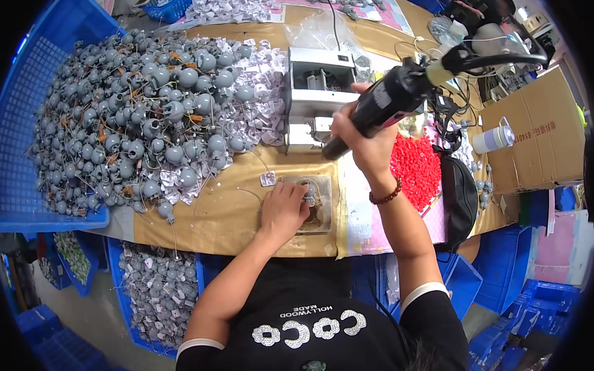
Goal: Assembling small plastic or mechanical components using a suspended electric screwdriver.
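Note:
My right hand (367,140) is raised over the table, wrapped round a black electric screwdriver (389,97) with a cable at its upper end. The tool tilts, its narrower end (335,148) pointing down and left. My left hand (285,209) rests at a flat work plate (321,222) near the table's front edge. Its fingers are closed around a small grey part (308,193), mostly covered by the fingertips. Left of the plate lies a small white piece (268,179) with a thin wire. Beyond both hands stands a silver metal machine (315,105) with an open top.
A blue crate (21,143) on its side spills grey ball-shaped parts (135,148) with wires at left. White pieces (261,88) lie beside them. Small red parts (414,171), a black pouch (459,196), a white cup (493,139) and a cardboard box (537,134) are at right.

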Demonstrator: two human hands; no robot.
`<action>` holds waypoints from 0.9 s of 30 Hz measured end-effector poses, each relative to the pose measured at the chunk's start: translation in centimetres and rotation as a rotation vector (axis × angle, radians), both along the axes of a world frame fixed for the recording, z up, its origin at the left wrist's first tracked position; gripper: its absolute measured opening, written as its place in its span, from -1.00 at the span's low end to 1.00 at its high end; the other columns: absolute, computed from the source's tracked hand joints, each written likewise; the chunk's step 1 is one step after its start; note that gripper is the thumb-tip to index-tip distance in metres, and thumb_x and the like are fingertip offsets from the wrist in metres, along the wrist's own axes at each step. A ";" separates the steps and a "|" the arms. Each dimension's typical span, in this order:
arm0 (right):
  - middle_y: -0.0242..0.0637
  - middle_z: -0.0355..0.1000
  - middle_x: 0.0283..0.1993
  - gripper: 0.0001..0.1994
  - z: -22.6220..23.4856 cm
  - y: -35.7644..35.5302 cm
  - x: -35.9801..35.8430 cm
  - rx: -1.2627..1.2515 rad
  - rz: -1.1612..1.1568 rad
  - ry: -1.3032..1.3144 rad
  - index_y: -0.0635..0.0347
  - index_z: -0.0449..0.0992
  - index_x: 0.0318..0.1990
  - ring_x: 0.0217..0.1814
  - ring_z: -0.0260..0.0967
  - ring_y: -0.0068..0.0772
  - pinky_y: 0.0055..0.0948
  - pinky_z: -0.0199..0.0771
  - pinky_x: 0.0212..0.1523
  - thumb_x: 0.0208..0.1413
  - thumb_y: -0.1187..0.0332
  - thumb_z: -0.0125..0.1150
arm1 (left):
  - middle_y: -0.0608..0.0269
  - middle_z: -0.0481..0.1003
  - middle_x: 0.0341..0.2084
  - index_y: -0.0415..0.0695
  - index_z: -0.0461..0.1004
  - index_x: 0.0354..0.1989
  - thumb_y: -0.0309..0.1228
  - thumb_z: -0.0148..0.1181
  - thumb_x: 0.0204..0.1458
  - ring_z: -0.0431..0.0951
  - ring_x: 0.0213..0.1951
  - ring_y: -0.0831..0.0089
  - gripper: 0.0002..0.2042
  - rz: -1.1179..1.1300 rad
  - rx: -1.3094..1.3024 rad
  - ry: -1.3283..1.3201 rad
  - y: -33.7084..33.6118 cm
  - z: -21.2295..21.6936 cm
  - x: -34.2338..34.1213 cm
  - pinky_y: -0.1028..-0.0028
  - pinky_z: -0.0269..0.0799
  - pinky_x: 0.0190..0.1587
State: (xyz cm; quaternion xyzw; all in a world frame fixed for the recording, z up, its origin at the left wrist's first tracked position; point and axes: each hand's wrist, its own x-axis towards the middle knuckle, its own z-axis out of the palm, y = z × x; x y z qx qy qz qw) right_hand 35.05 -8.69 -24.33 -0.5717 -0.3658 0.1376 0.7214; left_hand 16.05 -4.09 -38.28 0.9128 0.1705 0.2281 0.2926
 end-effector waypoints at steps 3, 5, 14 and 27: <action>-0.31 0.52 -0.32 -0.52 0.3 1.5 2.0 0.116 -0.017 -0.059 0.31 0.35 0.18 -0.35 0.54 -0.46 -0.42 0.61 -0.23 0.12 0.72 0.32 | 0.20 0.54 -0.21 -0.11 0.58 -0.06 -0.42 0.39 -0.07 0.50 -0.07 0.12 -0.66 -0.005 -0.015 0.031 0.0 0.3 0.1 0.14 0.47 -0.06; -0.35 0.52 -0.31 -0.54 0.1 2.9 3.1 0.062 -0.064 -0.072 0.30 0.36 0.17 -0.36 0.54 -0.48 -0.41 0.61 -0.23 0.13 0.67 0.36 | 0.15 0.53 -0.19 -0.14 0.58 -0.04 -0.40 0.40 -0.05 0.50 -0.06 0.08 -0.65 -0.013 -0.027 0.045 0.0 0.1 0.0 0.13 0.46 -0.03; -0.38 0.54 -0.37 -0.45 -1.8 1.8 0.9 -0.185 0.002 -0.075 0.37 0.39 0.25 -0.37 0.53 -0.54 -0.47 0.57 -0.26 0.09 0.60 0.40 | 0.24 0.54 -0.19 -0.06 0.58 -0.07 -0.41 0.40 -0.09 0.51 -0.05 0.14 -0.66 0.002 -0.006 0.042 0.0 -0.3 0.0 0.15 0.48 -0.05; -0.34 0.50 -0.36 -0.33 -3.9 -3.8 -5.0 -0.086 0.186 0.015 0.33 0.26 0.34 -0.35 0.47 -0.56 -0.49 0.51 -0.25 0.04 0.76 0.33 | 0.27 0.49 -0.22 -0.02 0.51 -0.06 -0.43 0.40 -0.11 0.50 -0.09 0.15 -0.62 0.004 0.053 -0.031 -0.1 -0.2 0.1 0.14 0.47 -0.12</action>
